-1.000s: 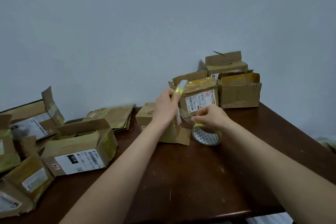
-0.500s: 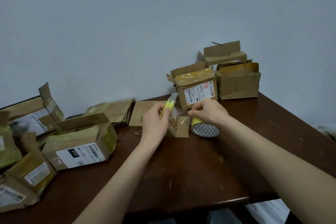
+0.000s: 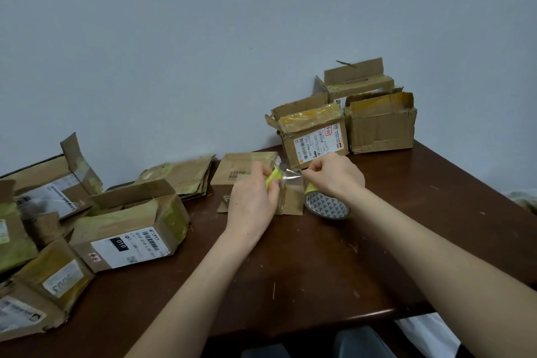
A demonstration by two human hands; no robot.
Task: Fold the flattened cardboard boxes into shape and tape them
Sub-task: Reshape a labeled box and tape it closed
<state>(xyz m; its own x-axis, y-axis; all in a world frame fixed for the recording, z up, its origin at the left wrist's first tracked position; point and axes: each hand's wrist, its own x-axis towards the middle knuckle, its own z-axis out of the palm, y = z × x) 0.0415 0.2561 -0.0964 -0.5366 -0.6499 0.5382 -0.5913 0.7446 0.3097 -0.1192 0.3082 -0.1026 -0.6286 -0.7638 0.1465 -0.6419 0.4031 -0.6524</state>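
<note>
While left hand curls round a small yellow-green tool, right hand pinches the glossy clear tape strip stretched between them. Tape roll, with a grey triangle-print core, lies on the dark wood table under the right hand. Creased brown cardboard box sits mid-table just behind both hands; crumpled taped boxes left and back right.

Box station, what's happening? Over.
Left hand grips yellow tool. Right hand pinches clear tape strip from grey-patterned tape roll, at small brown cardboard box. Nothing blocking.
</note>
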